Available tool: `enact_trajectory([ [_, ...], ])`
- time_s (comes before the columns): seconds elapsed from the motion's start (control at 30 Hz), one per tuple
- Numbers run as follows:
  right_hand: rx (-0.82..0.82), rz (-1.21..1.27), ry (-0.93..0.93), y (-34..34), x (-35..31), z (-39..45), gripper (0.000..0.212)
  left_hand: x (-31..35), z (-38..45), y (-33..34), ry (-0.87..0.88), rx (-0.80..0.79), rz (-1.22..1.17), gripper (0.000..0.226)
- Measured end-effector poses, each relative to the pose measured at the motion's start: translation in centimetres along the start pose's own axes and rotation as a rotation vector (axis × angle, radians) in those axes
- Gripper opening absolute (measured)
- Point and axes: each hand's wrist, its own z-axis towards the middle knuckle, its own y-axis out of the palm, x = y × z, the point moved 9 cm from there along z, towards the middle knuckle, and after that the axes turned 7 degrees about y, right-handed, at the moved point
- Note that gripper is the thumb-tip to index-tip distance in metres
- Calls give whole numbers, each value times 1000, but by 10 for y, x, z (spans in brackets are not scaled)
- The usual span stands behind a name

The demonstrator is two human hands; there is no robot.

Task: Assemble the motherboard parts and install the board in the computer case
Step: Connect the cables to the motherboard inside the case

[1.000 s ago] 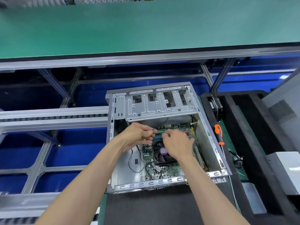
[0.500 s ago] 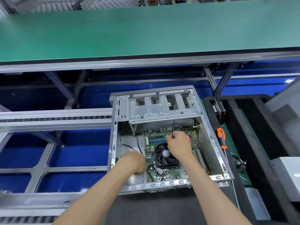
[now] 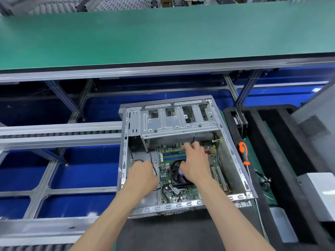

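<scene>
The open grey computer case (image 3: 181, 205) lies flat in front of me with the green motherboard (image 3: 183, 193) inside it. A black CPU fan (image 3: 176, 175) and blue and green memory sticks (image 3: 174, 156) sit on the board. My right hand (image 3: 196, 165) reaches over the fan to the board's far edge, where its fingertips pinch a thin black wire (image 3: 194, 137) that runs up under the drive cage (image 3: 177, 122). My left hand (image 3: 141, 175) is at the board's left edge, its fingers curled down on a black cable (image 3: 138, 161) on the case floor.
An orange-handled screwdriver (image 3: 243, 153) lies just right of the case, beside a black foam tray (image 3: 272, 160). A grey case panel (image 3: 315, 127) and a silver box (image 3: 319, 192) stand further right. A roller rail (image 3: 59, 133) runs left, and a green conveyor (image 3: 163, 33) passes behind.
My left hand left the memory area and dropped to the case floor at the board's left edge. My right hand moved toward the board's far edge with the wire.
</scene>
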Motion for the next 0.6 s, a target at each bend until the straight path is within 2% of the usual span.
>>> enact_trajectory([
  [0.1,-40,67,10,3,1,1,56,7,2,-1,11,-33,144,5],
  [0.17,-45,73,9,4,0,1,55,11,17,-4,11,-7,163,16],
  [0.27,-48,60,10,3,0,2,53,9,49,-5,-42,17,10,15],
  [0.37,-58,64,14,3,1,1,54,-15,64,9,-251,32,-249,12],
  [0.47,-64,75,19,3,2,1,53,-32,62,29,-460,95,-478,30],
  [0.6,-53,73,19,3,3,2,51,-34,57,26,-536,182,-530,31],
])
